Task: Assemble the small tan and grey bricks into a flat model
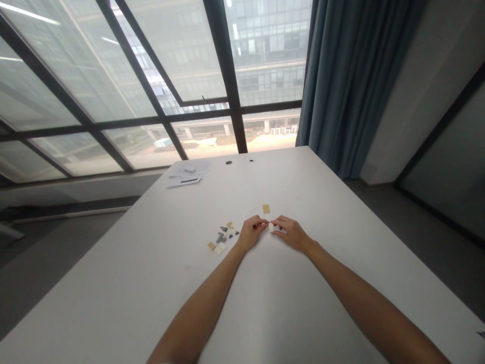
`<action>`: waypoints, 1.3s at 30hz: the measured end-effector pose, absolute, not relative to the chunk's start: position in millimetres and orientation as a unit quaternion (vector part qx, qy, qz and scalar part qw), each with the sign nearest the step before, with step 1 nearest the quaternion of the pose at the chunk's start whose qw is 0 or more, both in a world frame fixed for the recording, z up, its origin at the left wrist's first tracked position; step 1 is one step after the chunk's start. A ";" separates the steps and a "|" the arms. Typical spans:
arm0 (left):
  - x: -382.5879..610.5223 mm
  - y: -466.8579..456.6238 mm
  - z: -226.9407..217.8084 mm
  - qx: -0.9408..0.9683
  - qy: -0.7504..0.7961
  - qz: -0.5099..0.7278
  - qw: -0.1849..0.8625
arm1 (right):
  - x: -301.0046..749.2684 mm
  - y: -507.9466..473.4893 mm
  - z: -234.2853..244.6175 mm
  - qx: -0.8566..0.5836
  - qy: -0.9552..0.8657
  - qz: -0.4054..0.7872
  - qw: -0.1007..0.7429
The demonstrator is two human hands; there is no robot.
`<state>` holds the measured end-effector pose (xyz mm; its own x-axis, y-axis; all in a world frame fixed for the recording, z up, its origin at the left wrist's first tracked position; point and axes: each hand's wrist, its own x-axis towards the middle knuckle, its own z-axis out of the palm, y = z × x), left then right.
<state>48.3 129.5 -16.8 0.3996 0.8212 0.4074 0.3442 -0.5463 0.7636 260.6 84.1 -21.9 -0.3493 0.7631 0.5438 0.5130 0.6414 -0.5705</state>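
Pinching: left hand (250,233) and right hand (290,233) meet fingertip to fingertip, both closed on a small white block (271,227) at mid-table.
Block: boxy, matte, mostly hidden by fingers.
Table (265,303): smooth, white, flat.
Loose pieces (223,236): small grey, tan and white bits just left of the left hand.
Tan tile (265,208): flat square, just beyond the hands.
Packets (187,174): clear, crinkled, at the far edge.
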 end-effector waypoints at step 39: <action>49.0 123.8 -14.9 0.814 0.333 0.368 0.301 | 261.9 86.4 -24.5 -0.413 -0.781 0.154 0.442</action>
